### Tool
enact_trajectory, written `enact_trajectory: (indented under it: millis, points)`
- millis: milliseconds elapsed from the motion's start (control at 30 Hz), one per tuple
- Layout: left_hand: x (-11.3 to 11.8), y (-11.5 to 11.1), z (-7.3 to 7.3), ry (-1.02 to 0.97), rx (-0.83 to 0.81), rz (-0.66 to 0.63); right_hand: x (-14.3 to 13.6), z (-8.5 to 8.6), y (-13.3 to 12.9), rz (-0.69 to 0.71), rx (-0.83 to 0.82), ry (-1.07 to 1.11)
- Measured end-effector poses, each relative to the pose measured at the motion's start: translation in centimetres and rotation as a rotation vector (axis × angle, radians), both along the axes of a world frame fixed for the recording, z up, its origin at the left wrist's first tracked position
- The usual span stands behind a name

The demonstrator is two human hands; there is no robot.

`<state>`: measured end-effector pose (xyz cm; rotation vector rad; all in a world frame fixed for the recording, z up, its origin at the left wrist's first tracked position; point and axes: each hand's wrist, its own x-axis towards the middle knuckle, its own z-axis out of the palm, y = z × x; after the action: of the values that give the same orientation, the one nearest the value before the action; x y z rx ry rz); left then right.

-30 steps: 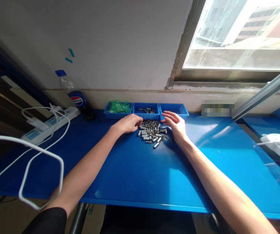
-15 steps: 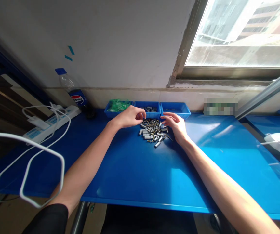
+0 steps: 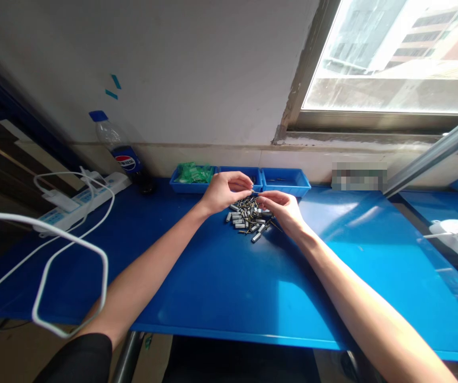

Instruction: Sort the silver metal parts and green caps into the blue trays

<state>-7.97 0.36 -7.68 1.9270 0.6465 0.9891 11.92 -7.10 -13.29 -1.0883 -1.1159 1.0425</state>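
Observation:
Over a pile of small metal parts (image 3: 248, 219), my two hands meet fingertip to fingertip. The pile mixes short silver cylinders with thin, dark and brass-coloured pins. My left hand (image 3: 226, 191) pinches one end of a thin metal pin (image 3: 256, 192), its other fingers curled above. From the other side my right hand (image 3: 286, 210) pinches the same pin, thumb and forefinger together. The pin is too small to make out its exact form. Behind the hands stand three blue bins; the middle bin (image 3: 257, 186) is partly hidden by my left hand.
Green plastic packets (image 3: 194, 173) fill the left bin; the right bin (image 3: 286, 189) holds a few thin pieces. A cola bottle (image 3: 125, 157) and a power strip (image 3: 81, 205) stand at left. A white cable (image 3: 103, 266) loops over my left forearm. A metal bar (image 3: 432, 154) slants at right.
My left hand has moved right and my right hand slightly left, so their fingertips now meet. A thin pin shows between them. The pile looks about the same.

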Motion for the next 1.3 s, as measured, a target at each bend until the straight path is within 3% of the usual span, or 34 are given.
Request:
enact_trajectory:
  millis: [367,567,667,1067,1300]
  points:
    - [0.5,-0.5,-0.8,0.109,0.052,-0.016,0.3,0.1,0.0,-0.001,-0.021,0.019]
    - [-1.1,1.3,-1.0,0.568,0.328,0.138,1.2,-0.2,0.5,-0.181,0.073,-0.02]
    - [-1.9,2.1,-1.6,0.705,0.3,0.123,2.0,-0.2,0.6,-0.211,0.119,-0.033]
    - [-1.4,2.4,-3.0,0.638,0.188,0.099,1.3,0.3,0.0,-0.171,0.099,-0.104]
    - [-1.7,2.7,-2.5,0.513,0.196,0.157,1.3,0.5,-0.1,-0.173,0.071,-0.094]
